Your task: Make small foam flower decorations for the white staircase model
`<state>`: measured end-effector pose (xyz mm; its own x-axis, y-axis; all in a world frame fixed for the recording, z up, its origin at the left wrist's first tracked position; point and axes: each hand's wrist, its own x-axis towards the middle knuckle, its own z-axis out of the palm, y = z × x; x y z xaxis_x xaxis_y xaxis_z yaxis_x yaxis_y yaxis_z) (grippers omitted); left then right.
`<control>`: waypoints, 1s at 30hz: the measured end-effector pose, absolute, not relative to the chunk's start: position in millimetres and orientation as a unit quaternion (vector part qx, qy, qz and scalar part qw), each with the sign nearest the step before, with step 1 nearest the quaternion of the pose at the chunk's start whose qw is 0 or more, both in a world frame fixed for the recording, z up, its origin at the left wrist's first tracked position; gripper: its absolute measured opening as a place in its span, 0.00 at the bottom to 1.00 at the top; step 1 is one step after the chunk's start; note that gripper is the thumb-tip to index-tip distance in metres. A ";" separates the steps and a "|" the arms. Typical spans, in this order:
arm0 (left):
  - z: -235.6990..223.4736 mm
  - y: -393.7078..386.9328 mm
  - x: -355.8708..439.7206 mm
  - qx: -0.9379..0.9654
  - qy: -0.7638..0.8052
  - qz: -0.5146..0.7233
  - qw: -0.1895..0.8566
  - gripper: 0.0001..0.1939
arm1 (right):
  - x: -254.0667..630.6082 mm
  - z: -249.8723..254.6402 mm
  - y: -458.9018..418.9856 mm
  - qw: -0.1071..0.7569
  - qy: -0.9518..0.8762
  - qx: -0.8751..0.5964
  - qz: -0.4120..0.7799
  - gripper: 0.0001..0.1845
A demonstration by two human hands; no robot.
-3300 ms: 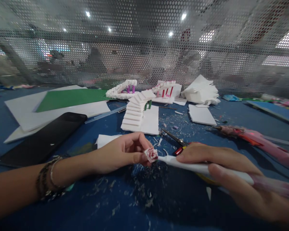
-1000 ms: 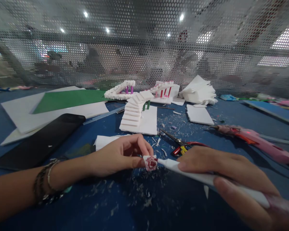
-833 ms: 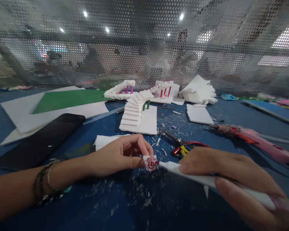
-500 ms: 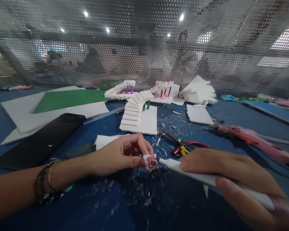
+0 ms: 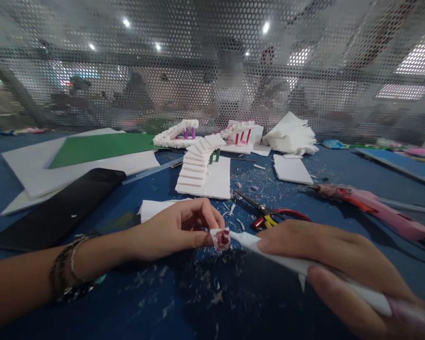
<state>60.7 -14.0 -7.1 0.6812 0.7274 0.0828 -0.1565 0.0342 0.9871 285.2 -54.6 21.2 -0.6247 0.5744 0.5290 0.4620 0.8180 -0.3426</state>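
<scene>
Between the thumb and fingers of my left hand (image 5: 179, 226) is a small white foam piece (image 5: 221, 240) with red colouring on its face. My right hand (image 5: 333, 257) is closed around a white marker pen (image 5: 250, 241), which points left. The pen's tip meets the right edge of the foam piece, as far as I can see. Just beyond the right hand lie red-and-yellow-handled pliers (image 5: 265, 210). Behind the left hand stands a small white foam staircase (image 5: 193, 170) on a white base.
A black phone (image 5: 63, 208) and white and green sheets (image 5: 102, 148) lie at the left. A pink glue gun (image 5: 382, 208) rests at the right. White foam models (image 5: 177, 134) and stacked white pieces (image 5: 290, 134) sit by the perforated metal screen (image 5: 198, 71). White scraps litter the blue table.
My right hand and the marker pen have shifted slightly left, bringing the tip against the foam piece. My left hand has stayed nearly still.
</scene>
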 end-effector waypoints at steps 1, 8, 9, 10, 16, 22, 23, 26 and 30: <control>-6.5 -14.1 60.9 0.614 0.235 0.325 0.680 0.06 | 285.5 22.5 -53.5 0.319 -0.902 -0.275 0.093 0.20; -3.3 -13.9 61.8 0.611 0.247 0.325 0.678 0.07 | 287.3 23.4 -50.5 0.309 -0.910 -0.248 0.122 0.16; -3.5 -13.9 61.7 0.611 0.249 0.325 0.678 0.07 | 287.3 22.9 -50.9 0.316 -0.904 -0.267 0.108 0.15; -3.7 -13.9 61.6 0.610 0.248 0.324 0.679 0.07 | 287.2 22.6 -51.2 0.314 -0.902 -0.279 0.096 0.15; -5.2 -13.9 61.3 0.604 0.244 0.330 0.684 0.07 | 284.3 19.0 -51.2 0.313 -0.903 -0.277 0.096 0.14; -4.5 -14.0 60.9 0.598 0.232 0.329 0.692 0.06 | 284.9 13.8 -47.9 0.356 -0.899 -0.240 0.082 0.14; -4.6 -13.9 60.6 0.596 0.233 0.331 0.693 0.06 | 285.3 14.8 -47.3 0.354 -0.902 -0.231 0.083 0.14; -5.4 -13.4 59.9 0.597 0.236 0.330 0.692 0.06 | 286.6 19.6 -46.5 0.337 -0.907 -0.228 0.110 0.15; -5.9 -12.9 59.4 0.597 0.242 0.329 0.691 0.06 | 288.3 23.5 -47.8 0.337 -0.897 -0.237 0.159 0.20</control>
